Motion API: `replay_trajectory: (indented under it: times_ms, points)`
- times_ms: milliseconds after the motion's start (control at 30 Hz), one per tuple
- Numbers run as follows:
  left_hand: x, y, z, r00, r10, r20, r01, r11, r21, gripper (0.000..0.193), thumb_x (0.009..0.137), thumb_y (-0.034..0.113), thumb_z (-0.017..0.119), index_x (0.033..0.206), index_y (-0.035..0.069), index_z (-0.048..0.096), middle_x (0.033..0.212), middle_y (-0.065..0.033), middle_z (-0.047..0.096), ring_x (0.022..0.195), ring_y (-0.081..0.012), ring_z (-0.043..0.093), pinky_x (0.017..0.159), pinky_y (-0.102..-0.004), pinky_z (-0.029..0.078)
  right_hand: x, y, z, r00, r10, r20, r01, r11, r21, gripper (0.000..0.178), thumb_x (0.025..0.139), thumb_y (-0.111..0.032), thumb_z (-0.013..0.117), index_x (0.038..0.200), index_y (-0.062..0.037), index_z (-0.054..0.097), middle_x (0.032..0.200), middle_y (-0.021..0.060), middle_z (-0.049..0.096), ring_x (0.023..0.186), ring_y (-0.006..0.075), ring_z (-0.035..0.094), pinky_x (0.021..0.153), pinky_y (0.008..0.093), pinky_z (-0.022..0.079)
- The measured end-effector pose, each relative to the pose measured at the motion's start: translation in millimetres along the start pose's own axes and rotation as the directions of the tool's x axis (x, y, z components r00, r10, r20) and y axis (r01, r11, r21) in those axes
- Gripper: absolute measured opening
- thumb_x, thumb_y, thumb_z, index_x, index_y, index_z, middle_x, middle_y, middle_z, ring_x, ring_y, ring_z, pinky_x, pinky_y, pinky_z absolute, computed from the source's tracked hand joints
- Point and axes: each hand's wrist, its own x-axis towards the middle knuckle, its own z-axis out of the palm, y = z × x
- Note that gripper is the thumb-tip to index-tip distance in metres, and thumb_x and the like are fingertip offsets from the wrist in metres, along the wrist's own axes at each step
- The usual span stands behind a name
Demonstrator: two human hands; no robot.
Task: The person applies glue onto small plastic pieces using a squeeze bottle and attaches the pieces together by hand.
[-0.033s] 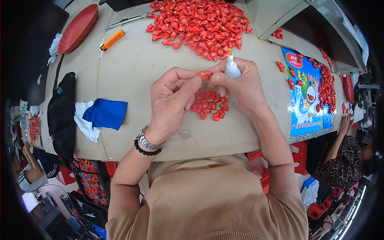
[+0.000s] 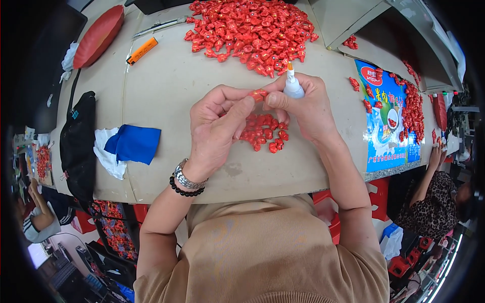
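Observation:
Between the thumb and fingers of my left hand point(image 2: 218, 118) is a small shiny red plastic piece point(image 2: 258, 95) with gold marks. My right hand point(image 2: 310, 103) grips a small white squeeze bottle point(image 2: 293, 87), its orange-tipped nozzle pointing up and away from me. The right thumb and fingertip also touch the red piece, so both hands meet at it. Below them on the table lies a small group of similar red pieces point(image 2: 260, 134), partly covered by my fingers. A large heap of the same red pieces point(image 2: 252, 33) spreads beyond my hands.
An orange box cutter point(image 2: 142, 50), metal tweezers point(image 2: 160, 27) and a red tray point(image 2: 101, 36) lie far left. Nearer are a blue cloth point(image 2: 135, 144) and a black bag point(image 2: 78, 146). Right stand a grey metal frame point(image 2: 353, 22) and a blue printed sheet point(image 2: 381, 136). Co-workers sit either side.

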Motion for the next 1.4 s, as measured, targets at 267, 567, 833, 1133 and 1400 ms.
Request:
replay_trajectory:
  times_ms: [267, 567, 833, 1133, 1400]
  points:
    - [-1, 2, 2, 0.999, -0.032, -0.020, 0.032, 0.999, -0.004, 0.012, 0.090, 0.009, 0.060, 0.098, -0.001, 0.060, 0.063, 0.0030, 0.055, 0.047, -0.0001, 0.040, 0.041, -0.0176, 0.028, 0, 2, -2, 1.000, -0.015, 0.017, 0.016, 0.998, -0.063, 0.015, 0.078, -0.011, 0.074, 0.086, 0.0001, 0.067, 0.068, 0.0046, 0.065, 0.050, 0.0056, 0.053, 0.043, 0.0207, 0.043]
    - [-4, 1, 7, 0.990, 0.139, 0.005, -0.137, 0.962, 0.235, 0.009, 0.089, 0.002, 0.059, 0.096, -0.004, 0.060, 0.074, -0.0009, 0.063, 0.062, -0.0004, 0.051, 0.053, -0.0164, 0.041, -4, -5, 2, 0.998, -0.055, 0.004, 0.055, 0.983, -0.174, 0.013, 0.080, -0.010, 0.071, 0.087, 0.0001, 0.067, 0.066, 0.0008, 0.061, 0.050, 0.0042, 0.052, 0.044, 0.0201, 0.042]
    - [-10, -6, 7, 0.951, 0.308, 0.004, -0.270, 0.827, 0.493, 0.007, 0.088, -0.001, 0.060, 0.093, -0.005, 0.061, 0.074, 0.0001, 0.062, 0.067, -0.0001, 0.052, 0.058, -0.0163, 0.043, -2, 6, 6, 0.993, -0.114, 0.027, 0.115, 0.992, -0.054, 0.014, 0.082, -0.013, 0.068, 0.083, 0.0004, 0.066, 0.065, 0.0005, 0.060, 0.050, 0.0032, 0.050, 0.044, 0.0199, 0.038]
    - [-2, -2, 7, 0.981, 0.192, -0.030, -0.178, 0.951, 0.251, 0.015, 0.091, 0.005, 0.058, 0.104, -0.004, 0.059, 0.082, -0.0030, 0.065, 0.061, -0.0010, 0.053, 0.052, -0.0167, 0.042, 0, 5, 0, 0.992, -0.129, -0.008, 0.129, 0.992, 0.010, 0.009, 0.078, -0.002, 0.070, 0.085, -0.0003, 0.065, 0.066, 0.0031, 0.061, 0.049, 0.0063, 0.051, 0.042, 0.0193, 0.039]
    - [0, 0, 2, 0.998, -0.055, 0.042, 0.055, 0.998, 0.001, 0.015, 0.093, 0.010, 0.056, 0.103, 0.000, 0.057, 0.075, -0.0046, 0.064, 0.047, -0.0002, 0.040, 0.040, -0.0171, 0.031, 2, 5, -1, 0.991, -0.134, 0.016, 0.134, 0.991, -0.025, 0.007, 0.078, 0.000, 0.070, 0.081, -0.0016, 0.064, 0.074, 0.0045, 0.061, 0.050, 0.0064, 0.052, 0.041, 0.0192, 0.038]
